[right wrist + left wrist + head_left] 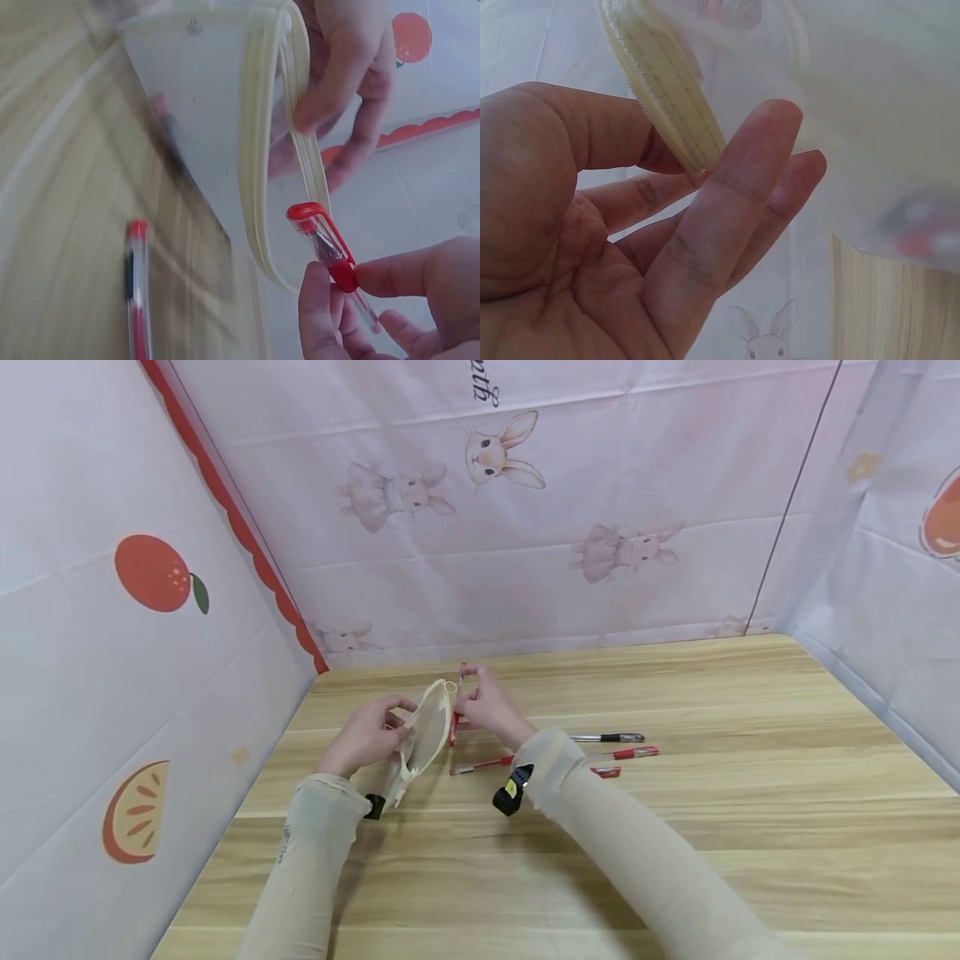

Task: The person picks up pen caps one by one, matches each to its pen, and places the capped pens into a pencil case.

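Note:
My left hand (372, 732) pinches the rim of a translucent, cream-edged zipper pouch (430, 731), thumb on one side and fingers on the other. The pouch stands tilted with its mouth parted toward the right. In the left wrist view, the zipper edge (676, 97) runs between thumb and fingers. A blurred red and dark shape (922, 229) shows through the pouch wall. My right hand (487, 703) pinches a red gel pen (341, 270) between thumb and fingers, close beside the pouch's mouth. Its red capped end points toward the opening in the right wrist view.
On the wooden table (465, 885) right of the pouch lie a red pen (483, 765), a black pen (622, 737) and further red pens (633, 752), partly behind my right sleeve (600, 802). Printed cloth walls (450, 593) border the table at the back and sides.

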Demonstrator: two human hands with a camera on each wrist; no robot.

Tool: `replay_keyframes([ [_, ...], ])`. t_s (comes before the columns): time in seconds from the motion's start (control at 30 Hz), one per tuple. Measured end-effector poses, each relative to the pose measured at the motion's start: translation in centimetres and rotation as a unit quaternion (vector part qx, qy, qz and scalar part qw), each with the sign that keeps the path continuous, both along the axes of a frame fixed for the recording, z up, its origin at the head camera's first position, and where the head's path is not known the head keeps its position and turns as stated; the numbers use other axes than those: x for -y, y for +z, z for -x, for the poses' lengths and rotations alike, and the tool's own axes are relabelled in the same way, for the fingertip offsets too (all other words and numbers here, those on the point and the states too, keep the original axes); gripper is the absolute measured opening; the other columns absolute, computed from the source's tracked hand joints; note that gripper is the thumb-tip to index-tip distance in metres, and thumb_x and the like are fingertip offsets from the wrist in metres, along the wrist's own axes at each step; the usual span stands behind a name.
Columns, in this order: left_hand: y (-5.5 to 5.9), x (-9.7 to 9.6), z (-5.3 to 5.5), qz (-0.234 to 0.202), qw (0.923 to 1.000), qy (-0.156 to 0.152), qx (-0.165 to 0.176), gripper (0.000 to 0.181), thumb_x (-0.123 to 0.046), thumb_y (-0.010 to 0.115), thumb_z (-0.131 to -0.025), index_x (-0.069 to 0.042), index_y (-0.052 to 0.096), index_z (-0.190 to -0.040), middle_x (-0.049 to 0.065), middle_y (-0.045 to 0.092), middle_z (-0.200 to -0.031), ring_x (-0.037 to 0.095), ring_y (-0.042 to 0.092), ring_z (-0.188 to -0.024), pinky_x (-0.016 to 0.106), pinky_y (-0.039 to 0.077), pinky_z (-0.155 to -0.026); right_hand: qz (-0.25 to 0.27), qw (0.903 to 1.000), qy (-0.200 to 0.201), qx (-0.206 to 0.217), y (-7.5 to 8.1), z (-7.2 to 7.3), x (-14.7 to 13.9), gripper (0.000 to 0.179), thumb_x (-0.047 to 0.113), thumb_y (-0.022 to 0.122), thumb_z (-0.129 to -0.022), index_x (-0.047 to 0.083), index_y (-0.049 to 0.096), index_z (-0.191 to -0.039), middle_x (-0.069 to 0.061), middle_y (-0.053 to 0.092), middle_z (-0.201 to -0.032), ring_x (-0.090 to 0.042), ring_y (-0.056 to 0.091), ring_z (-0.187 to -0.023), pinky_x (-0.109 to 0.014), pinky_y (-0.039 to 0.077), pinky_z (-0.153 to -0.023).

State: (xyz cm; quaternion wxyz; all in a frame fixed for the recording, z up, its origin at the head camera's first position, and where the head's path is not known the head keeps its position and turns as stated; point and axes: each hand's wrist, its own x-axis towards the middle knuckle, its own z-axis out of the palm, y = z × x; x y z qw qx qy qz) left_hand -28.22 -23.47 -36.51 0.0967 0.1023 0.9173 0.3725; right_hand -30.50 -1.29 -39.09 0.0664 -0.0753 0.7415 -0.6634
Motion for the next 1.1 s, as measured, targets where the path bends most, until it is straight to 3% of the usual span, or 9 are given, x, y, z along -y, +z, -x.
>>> replay_keyframes([
  [0.23,0.0,-0.1,-0.2,0.003,1.0,-0.003,-0.004,0.04,-0.006,0.063,-0.105,-0.005,0.059,-0.144,0.026,0.07,-0.119,0.031,0.073,-0.096,0.044,0.067,-0.078,0.013,0.9999,-0.005,0.004,-0.2,-0.6,1.7,0.062,-0.009,0.062,-0.099,0.009,0.041,-0.155,-0.029,0.071,-0.114,-0.022,0.068,-0.085,-0.053,0.064,-0.092],
  [0.53,-0.1,-0.1,-0.3,0.004,0.9999,-0.003,-0.009,0.04,-0.007,0.063,-0.105,-0.006,0.059,-0.144,0.025,0.07,-0.117,0.029,0.074,-0.09,0.048,0.067,-0.08,-0.008,1.0,0.0,0.001,-0.7,-0.8,2.9,0.066,-0.009,0.064,-0.099,0.001,0.037,-0.159,-0.03,0.071,-0.114,-0.038,0.076,-0.09,-0.052,0.065,-0.09],
  [0.83,0.1,0.0,-0.4,-0.004,1.0,-0.006,-0.005,0.038,-0.006,0.063,-0.105,-0.007,0.06,-0.143,0.024,0.07,-0.116,0.033,0.075,-0.092,0.049,0.067,-0.08,-0.026,0.9995,0.017,0.007,-0.6,-1.2,3.7,0.065,-0.006,0.065,-0.1,0.001,0.038,-0.159,-0.028,0.071,-0.113,-0.026,0.072,-0.084,-0.031,0.066,-0.072],
  [1.1,0.2,0.1,-0.4,0.01,0.9999,-0.002,-0.008,0.039,-0.007,0.065,-0.104,-0.006,0.06,-0.143,0.023,0.071,-0.116,0.025,0.074,-0.088,0.047,0.067,-0.08,-0.054,0.9978,0.032,0.02,0.0,-1.5,2.8,0.06,0.003,0.066,-0.103,0.006,0.041,-0.158,-0.023,0.07,-0.114,-0.024,0.074,-0.077,-0.046,0.065,-0.088],
])
